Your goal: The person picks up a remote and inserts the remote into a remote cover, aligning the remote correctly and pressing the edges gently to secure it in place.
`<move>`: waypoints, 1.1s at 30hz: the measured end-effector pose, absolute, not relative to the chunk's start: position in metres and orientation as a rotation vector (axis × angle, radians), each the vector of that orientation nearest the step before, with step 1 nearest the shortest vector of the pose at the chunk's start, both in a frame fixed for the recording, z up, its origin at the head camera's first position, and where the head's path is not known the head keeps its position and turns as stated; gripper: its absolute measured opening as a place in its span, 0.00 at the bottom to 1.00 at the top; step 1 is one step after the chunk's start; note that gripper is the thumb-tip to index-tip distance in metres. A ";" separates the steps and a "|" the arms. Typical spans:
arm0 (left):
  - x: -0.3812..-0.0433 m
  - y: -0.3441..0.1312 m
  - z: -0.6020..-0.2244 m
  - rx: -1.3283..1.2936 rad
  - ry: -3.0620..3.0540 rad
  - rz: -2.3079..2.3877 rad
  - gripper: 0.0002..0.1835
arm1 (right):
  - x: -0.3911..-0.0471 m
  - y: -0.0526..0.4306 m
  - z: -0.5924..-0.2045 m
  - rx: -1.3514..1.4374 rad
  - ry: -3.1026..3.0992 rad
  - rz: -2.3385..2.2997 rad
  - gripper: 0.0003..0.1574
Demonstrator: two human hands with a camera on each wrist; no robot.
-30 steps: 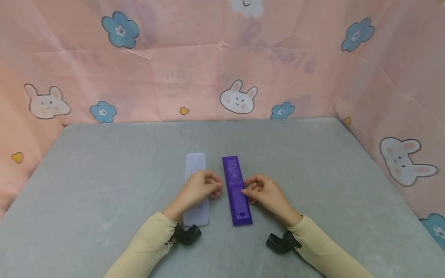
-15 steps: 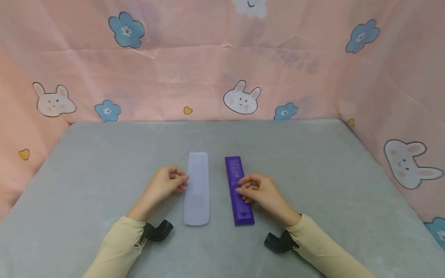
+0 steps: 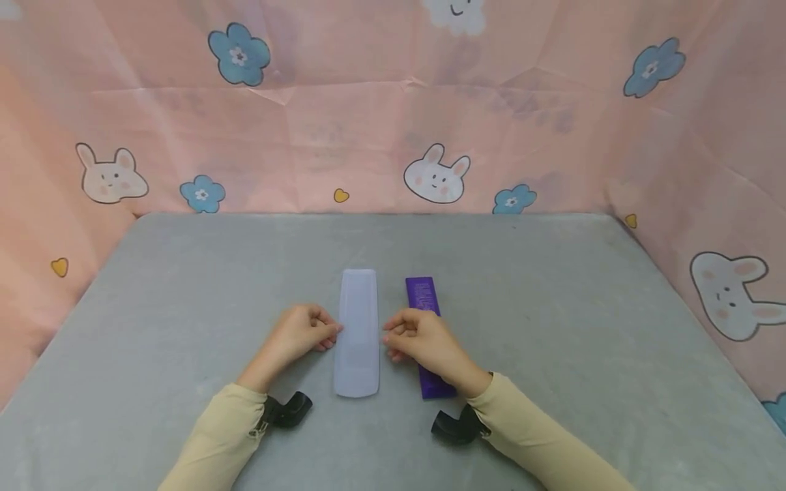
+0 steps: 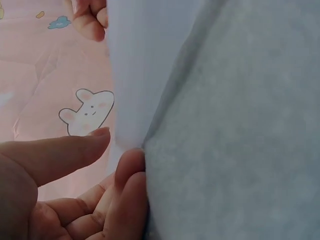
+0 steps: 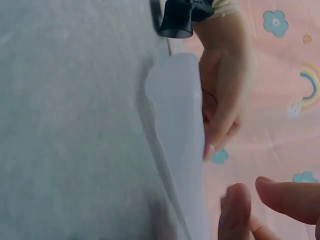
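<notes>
A long, pale translucent cover [image 3: 358, 341] lies lengthwise on the grey table between my two hands. My left hand [image 3: 297, 334] has its fingertips right at the cover's left edge. In the left wrist view, the thumb [image 4: 70, 155] stands apart from the loosely bent fingers, which meet the cover's rim. My right hand [image 3: 426, 341] hovers just right of the cover, thumb and index finger separated, with nothing between them. Beneath that hand lies a purple remote control [image 3: 424, 293], back side up, its middle hidden by the hand.
The grey table [image 3: 215, 273] is bordered at the back and sides by a pink cloth [image 3: 344, 136] printed with rabbits and flowers. Each wrist carries a black camera mount, the left one [image 3: 288, 410] and the right one [image 3: 457, 426], close above the table.
My left hand has drawn back from across the cover to its left edge. My right hand has moved left from the purple remote control to beside the cover. The head view has shifted slightly.
</notes>
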State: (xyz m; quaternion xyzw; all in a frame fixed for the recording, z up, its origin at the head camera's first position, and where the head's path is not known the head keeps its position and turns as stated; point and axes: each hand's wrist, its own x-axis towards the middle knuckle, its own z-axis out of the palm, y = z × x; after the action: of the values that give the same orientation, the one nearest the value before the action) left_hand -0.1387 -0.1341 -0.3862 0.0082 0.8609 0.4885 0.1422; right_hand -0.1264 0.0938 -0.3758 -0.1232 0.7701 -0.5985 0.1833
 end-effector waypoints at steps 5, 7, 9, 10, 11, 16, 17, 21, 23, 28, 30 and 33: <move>-0.138 -0.132 -0.384 0.038 2.555 1.355 0.08 | -0.126 0.082 -0.378 -0.386 2.348 -1.533 0.11; -0.137 -0.131 -0.384 0.050 2.577 1.331 0.08 | -0.125 0.079 -0.379 -0.398 2.413 -1.484 0.10; -0.136 -0.130 -0.384 0.063 2.587 1.322 0.08 | -0.124 0.079 -0.380 -0.394 2.460 -1.454 0.09; -0.135 -0.129 -0.385 0.068 2.590 1.319 0.08 | -0.123 0.079 -0.380 -0.388 2.477 -1.442 0.09; -0.135 -0.129 -0.385 0.072 2.591 1.318 0.08 | -0.123 0.079 -0.381 -0.381 2.492 -1.425 0.09; -0.133 -0.128 -0.386 0.082 2.584 1.334 0.07 | -0.122 0.080 -0.383 -0.387 2.502 -1.359 0.10; -0.133 -0.128 -0.386 0.086 2.576 1.348 0.07 | -0.122 0.080 -0.383 -0.395 2.489 -1.361 0.11; -0.134 -0.129 -0.388 0.099 2.467 1.466 0.06 | -0.125 0.081 -0.384 -0.390 2.418 -1.453 0.13; -0.135 -0.129 -0.389 0.103 2.374 1.549 0.05 | -0.126 0.082 -0.385 -0.373 2.380 -1.521 0.13; -0.136 -0.129 -0.389 0.132 2.216 1.657 0.06 | -0.128 0.082 -0.385 -0.318 2.278 -1.675 0.13; -0.136 -0.130 -0.389 0.150 2.193 1.665 0.06 | -0.129 0.083 -0.385 -0.301 2.238 -1.723 0.13; -0.136 -0.130 -0.390 0.163 2.176 1.668 0.06 | -0.129 0.084 -0.386 -0.275 2.195 -1.780 0.14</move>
State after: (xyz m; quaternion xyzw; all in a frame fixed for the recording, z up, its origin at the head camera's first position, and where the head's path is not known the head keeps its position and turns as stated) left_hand -0.1358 -0.1301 -0.3900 0.0584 0.7767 0.5956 0.1963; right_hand -0.1290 0.0837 -0.3858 -0.0956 0.7643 -0.6197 0.1506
